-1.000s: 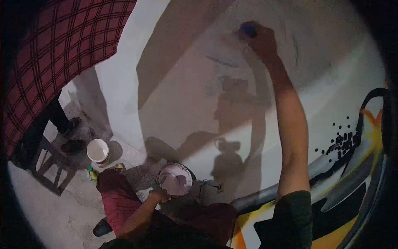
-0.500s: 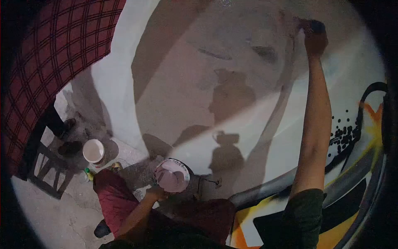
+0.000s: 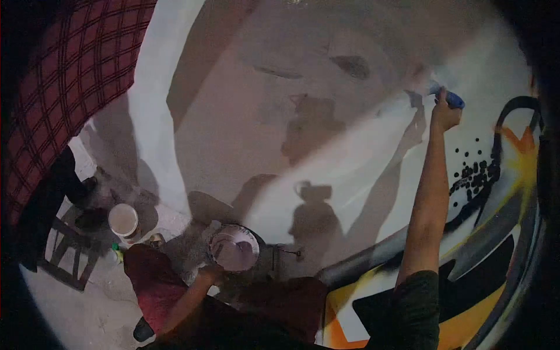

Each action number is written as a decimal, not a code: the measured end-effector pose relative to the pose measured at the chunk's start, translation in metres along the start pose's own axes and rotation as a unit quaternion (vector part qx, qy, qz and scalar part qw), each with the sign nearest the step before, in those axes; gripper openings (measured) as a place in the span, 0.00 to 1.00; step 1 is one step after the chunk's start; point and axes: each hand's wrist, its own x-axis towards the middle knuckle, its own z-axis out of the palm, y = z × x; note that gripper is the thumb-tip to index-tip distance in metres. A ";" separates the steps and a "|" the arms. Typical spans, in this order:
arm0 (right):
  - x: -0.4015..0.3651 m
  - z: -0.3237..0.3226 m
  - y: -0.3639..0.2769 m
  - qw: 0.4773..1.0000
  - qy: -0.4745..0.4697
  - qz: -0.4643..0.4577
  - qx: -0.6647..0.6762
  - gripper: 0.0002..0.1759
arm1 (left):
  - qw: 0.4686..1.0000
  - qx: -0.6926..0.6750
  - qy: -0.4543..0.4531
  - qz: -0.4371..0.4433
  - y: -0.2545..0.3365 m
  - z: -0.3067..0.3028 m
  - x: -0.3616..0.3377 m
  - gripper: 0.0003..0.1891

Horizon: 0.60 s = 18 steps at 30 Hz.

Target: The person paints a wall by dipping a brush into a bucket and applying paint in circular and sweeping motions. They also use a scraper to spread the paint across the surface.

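Blue tool (image 3: 455,100) is being gripped in the right hand (image 3: 447,117) at the wall (image 3: 227,149), left hand (image 3: 205,275) is clutching the bowl (image 3: 255,244) rim

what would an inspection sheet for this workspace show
Surface: pale wall, dark smudges; colourful painted design at right.
Job's things: blue tool near the wall; pail holding pinkish material.
Clutter: white bucket, green-topped bottle and dark frame on the floor.
Hands: right hand has its grip closed on the blue tool; left hand at the pail's rim, grip unclear.
Cables: thin wire-like thing beside the pail, too dim to identify.
Surroundings: person in red checked cloth at left.
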 end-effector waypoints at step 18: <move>-0.187 -0.026 -0.111 0.835 -0.458 -0.295 -0.076 0.21 | 0.994 0.076 -0.081 -0.011 0.053 -0.059 -0.051 0.25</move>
